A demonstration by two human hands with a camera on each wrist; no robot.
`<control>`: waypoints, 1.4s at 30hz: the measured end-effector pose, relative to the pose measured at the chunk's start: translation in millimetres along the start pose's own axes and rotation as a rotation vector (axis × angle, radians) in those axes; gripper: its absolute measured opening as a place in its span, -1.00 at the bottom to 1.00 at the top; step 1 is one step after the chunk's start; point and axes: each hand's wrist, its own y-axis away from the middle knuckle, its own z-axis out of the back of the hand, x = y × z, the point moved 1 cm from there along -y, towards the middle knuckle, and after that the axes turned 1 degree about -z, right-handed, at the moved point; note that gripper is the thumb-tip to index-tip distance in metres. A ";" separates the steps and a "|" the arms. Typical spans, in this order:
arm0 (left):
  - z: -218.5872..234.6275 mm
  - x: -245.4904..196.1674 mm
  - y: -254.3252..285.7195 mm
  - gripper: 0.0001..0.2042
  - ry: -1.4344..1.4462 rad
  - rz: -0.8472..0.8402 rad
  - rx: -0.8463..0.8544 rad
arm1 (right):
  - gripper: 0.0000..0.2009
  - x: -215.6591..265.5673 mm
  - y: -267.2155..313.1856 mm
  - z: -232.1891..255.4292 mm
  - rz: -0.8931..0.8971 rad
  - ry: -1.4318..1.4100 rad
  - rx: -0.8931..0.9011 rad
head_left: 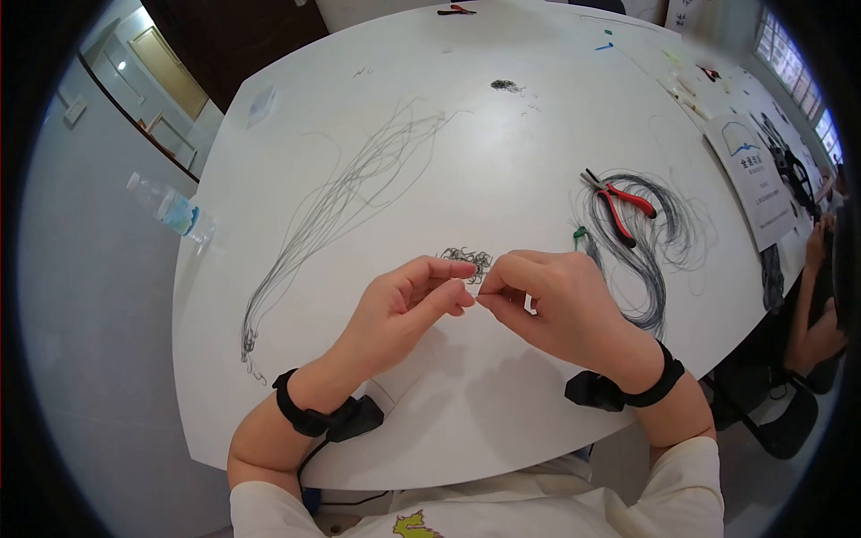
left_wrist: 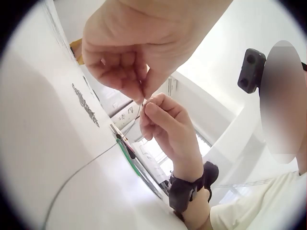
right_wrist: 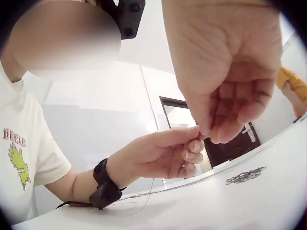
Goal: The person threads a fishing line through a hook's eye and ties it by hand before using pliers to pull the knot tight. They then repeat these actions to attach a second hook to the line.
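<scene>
My left hand (head_left: 399, 305) and right hand (head_left: 565, 300) meet fingertip to fingertip above the white table (head_left: 386, 430). Both pinch a thin grey strand (left_wrist: 81, 167) like fine wire between thumb and index finger. In the left wrist view it curves from the fingertips down to the lower left. The strand's end at the fingers is mostly hidden. Just beyond my hands lies a small heap of dark curled pieces (head_left: 466, 263), which also shows in the right wrist view as a pile (right_wrist: 245, 176). Right of my right hand is a thick bundle of grey strands (head_left: 650, 300) with a green tie (head_left: 580, 233).
Red-handled pliers (head_left: 619, 206) lie on the bundle. A looser spread of long strands (head_left: 314, 215) stretches across the left side. A plastic bottle (head_left: 175, 208) lies at the left edge. Farther back are another small dark heap (head_left: 507, 86) and a printed sheet (head_left: 749, 175). Another person's arm (head_left: 812, 296) shows at right.
</scene>
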 end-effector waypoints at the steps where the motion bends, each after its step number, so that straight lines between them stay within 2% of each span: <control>1: -2.2 -3.1 1.2 -0.79 0.108 0.054 0.004 | -0.90 0.4 0.0 -0.4 0.005 -0.003 -0.019; 2: -2.6 -6.4 2.3 -0.79 0.110 0.053 0.006 | -0.90 0.6 -0.2 -1.2 0.003 0.000 -0.019; 4: -2.1 -9.2 5.0 -0.78 0.066 0.222 0.052 | -0.88 1.4 -0.9 -3.0 0.006 0.035 -0.040; 5: -3.3 -8.1 5.0 -0.78 0.067 0.222 0.052 | -0.88 1.9 -0.7 -3.9 0.006 0.035 -0.039; 7: -6.2 -5.2 4.7 -0.80 0.003 0.079 0.021 | -0.86 3.0 0.3 -5.4 0.002 0.033 -0.043; 11: 0.3 2.7 4.3 -0.82 -0.013 0.077 0.002 | -0.86 3.3 0.7 -5.8 -0.002 0.021 -0.037; 13: 1.9 0.8 4.9 -0.83 -0.043 0.145 0.001 | -0.86 2.7 1.0 -5.9 0.010 0.020 -0.044; 17: -1.5 8.5 3.7 -0.81 -0.034 0.087 -0.010 | -0.86 3.2 1.6 -5.6 0.009 0.037 -0.049; 19: -8.2 4.9 3.1 -0.79 0.170 0.107 -0.044 | -0.85 1.6 2.0 -6.6 0.030 0.053 -0.072; 20: -8.6 2.9 4.2 -0.79 0.170 0.106 -0.044 | -0.85 2.0 1.9 -6.4 0.030 0.054 -0.072; 22: -9.1 1.6 7.0 -0.78 0.321 0.266 -0.027 | -0.85 3.4 1.9 -6.3 0.022 0.090 -0.075; 26: -8.8 1.8 9.5 -0.73 0.196 0.241 -0.034 | -0.85 4.7 3.1 -8.8 0.022 0.096 -0.089; 31: -11.7 3.6 7.3 -0.82 0.160 0.120 -0.085 | -0.86 4.4 4.0 -8.4 0.019 0.081 -0.056; 34: -10.7 1.5 6.4 -0.81 0.112 0.124 -0.113 | -0.86 6.9 3.4 -0.3 -0.062 0.091 -0.009; 42: -11.0 1.4 7.4 -0.84 0.165 0.133 -0.102 | -0.90 3.3 2.7 -0.6 -0.048 0.021 0.023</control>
